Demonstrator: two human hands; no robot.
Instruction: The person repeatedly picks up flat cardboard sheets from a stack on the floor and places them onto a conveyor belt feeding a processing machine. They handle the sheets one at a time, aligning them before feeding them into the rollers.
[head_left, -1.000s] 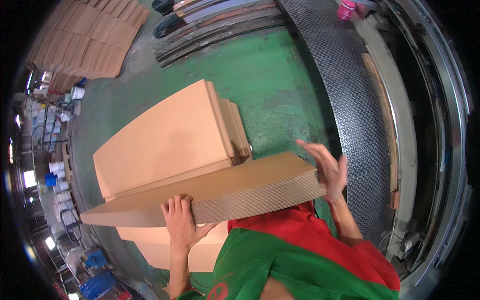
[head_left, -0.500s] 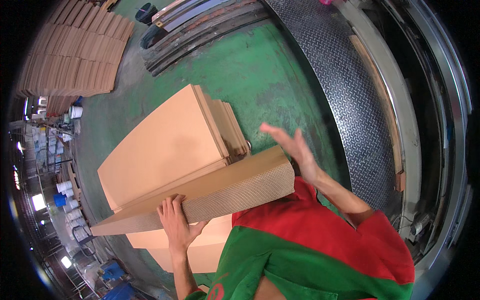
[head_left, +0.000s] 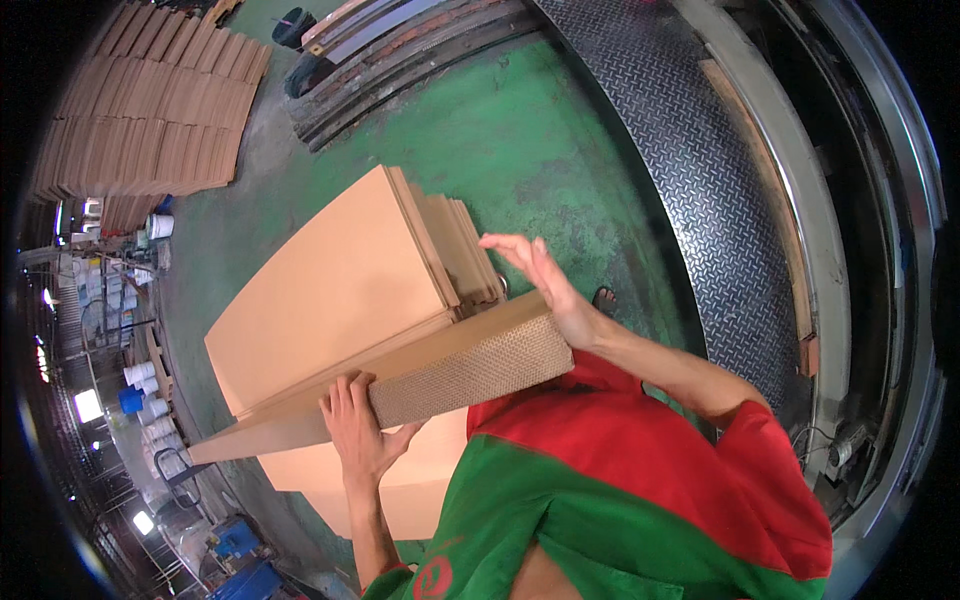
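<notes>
A thick bundle of corrugated cardboard sheets lies slantwise in front of me, its fluted edges facing my body. My left hand grips its near side around the middle, fingers hooked over the upper edge and thumb spread below. At the bundle's right end, my right hand is open, fingers stretched out and pointing up and left. Its palm side is at the end corner; whether it presses there I cannot tell. Just beyond lies a pile of flat brown cardboard, partly covered by the bundle. More cardboard shows beneath the bundle, nearer to me.
A diamond-plate metal platform runs along the right beside a machine frame. Tall cardboard stacks stand far left. Long beams lie at the back on the green floor. Buckets line the left. A sandalled foot shows near my right wrist.
My right hand has come left and down, from beyond the bundle's right end to its corner. The bundle's right end has shifted slightly left; my left hand keeps its place on it.
</notes>
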